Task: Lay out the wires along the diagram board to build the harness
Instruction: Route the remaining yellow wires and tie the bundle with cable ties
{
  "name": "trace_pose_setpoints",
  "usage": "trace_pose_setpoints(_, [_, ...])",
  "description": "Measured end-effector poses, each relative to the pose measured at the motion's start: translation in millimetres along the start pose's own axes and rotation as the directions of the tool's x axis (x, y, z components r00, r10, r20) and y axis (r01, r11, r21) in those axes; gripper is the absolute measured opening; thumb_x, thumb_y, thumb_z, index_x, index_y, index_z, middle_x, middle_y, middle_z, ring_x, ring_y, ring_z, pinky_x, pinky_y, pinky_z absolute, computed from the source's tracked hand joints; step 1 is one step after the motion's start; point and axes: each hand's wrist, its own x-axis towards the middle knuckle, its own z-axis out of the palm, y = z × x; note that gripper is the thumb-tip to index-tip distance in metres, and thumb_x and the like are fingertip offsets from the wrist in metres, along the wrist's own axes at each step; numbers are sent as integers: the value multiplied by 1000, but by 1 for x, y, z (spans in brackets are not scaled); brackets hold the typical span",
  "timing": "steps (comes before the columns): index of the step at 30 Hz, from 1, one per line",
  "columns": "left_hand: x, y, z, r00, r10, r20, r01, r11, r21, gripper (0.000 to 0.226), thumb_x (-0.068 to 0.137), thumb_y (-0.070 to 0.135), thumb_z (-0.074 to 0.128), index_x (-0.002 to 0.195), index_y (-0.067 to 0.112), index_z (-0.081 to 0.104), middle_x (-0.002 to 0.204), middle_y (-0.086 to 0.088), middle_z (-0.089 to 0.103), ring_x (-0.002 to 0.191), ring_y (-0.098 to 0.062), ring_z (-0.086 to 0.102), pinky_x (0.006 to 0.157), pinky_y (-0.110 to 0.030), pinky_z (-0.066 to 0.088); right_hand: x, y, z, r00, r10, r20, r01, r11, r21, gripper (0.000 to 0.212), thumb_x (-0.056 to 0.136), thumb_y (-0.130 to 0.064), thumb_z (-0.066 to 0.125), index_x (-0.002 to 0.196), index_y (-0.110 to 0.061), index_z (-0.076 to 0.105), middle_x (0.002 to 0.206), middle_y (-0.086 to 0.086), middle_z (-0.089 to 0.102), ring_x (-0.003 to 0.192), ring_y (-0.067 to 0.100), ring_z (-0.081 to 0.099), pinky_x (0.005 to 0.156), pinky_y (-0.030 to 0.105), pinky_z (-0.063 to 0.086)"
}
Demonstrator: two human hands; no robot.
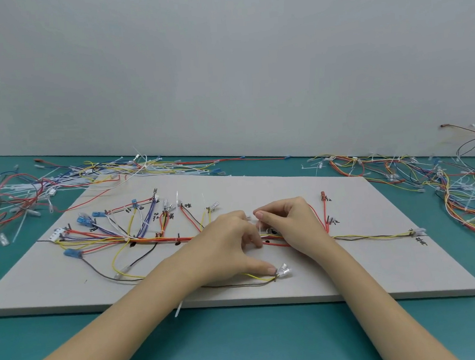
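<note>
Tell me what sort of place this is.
Probably a wire-harness assembly bench: a flat white diagram board with handwritten labels, coloured wires pinned along it, and loose heaps of spare wires and white cable ties on the teal table.

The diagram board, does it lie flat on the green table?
Yes, the diagram board lies flat on the green table.

I see my left hand [229, 245] and right hand [290, 224] bare: no gloves, rings or watch; both forearms unsleeved, entering from five and seven o'clock.
</note>
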Motion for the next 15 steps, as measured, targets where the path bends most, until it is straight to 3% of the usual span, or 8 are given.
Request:
trace_pose_setpoints(9, [-3,-1,1,998,65,-20,-65,998,24,31,76,55,73,95,30,71,89,12,50,80,-2,53,78,-31,48,1,3,0,1000,-3,-4,3,1000,18,13,91,-5,63,89,0,75,65,4,69,56,5,58,60,14,48])
trace_pose_setpoints(15, [-5,4,9,990,134,-43,-131,989,74,24,96,40,54,93,22,69,88,16,46,84,-3,47,79,-31,45,0,3,0,1000,-24,0,24,1000,16,14,91,-5,63,88,0,76,68,6,70,58,4,59,61,12,47])
